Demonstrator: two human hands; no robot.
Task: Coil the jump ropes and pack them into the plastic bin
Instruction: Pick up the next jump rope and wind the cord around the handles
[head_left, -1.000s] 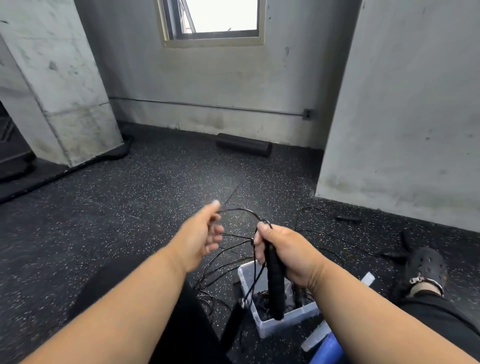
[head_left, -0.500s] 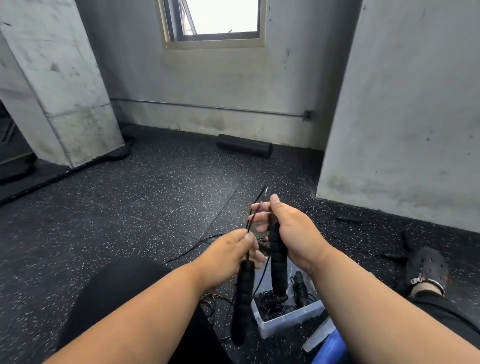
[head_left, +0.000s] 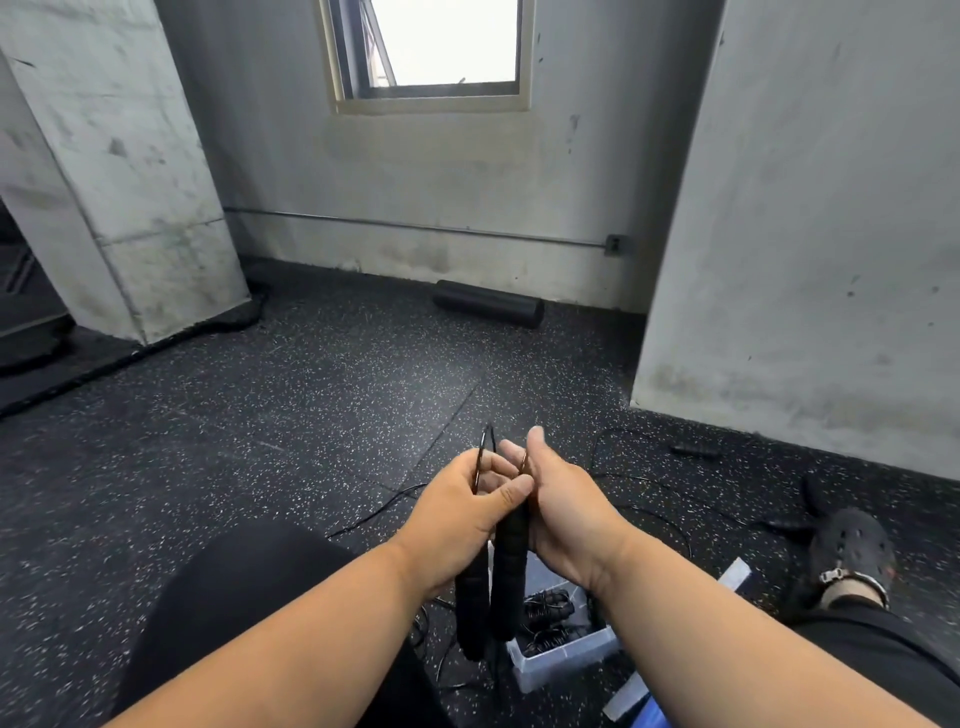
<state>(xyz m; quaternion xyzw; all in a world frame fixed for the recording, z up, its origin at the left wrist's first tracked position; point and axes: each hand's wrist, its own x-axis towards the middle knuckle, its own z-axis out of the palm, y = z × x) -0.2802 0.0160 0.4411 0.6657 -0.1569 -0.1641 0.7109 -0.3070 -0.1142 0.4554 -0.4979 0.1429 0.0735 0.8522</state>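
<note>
My left hand (head_left: 462, 512) and my right hand (head_left: 561, 499) meet above my lap and press two black foam jump rope handles (head_left: 506, 577) side by side, hanging downward. Thin black cable loops (head_left: 485, 447) stick up between my fingers. More black cable (head_left: 644, 486) trails over the floor to the right. Below my wrists stands the clear plastic bin (head_left: 566, 660), with coiled black ropes (head_left: 545, 613) inside. Another jump rope handle (head_left: 693, 449) lies on the floor near the right wall.
I sit on speckled black rubber flooring (head_left: 291, 415). A black foam roller (head_left: 488, 310) lies by the far wall. Concrete pillars stand at the left (head_left: 119, 171) and right (head_left: 810, 234). My black shoe (head_left: 852, 551) rests at the right; the bin lid (head_left: 675, 639) lies beside the bin.
My left hand took the second handle and brought it against the one in my right hand. Both hands now hold the handles together, slightly higher and closer.
</note>
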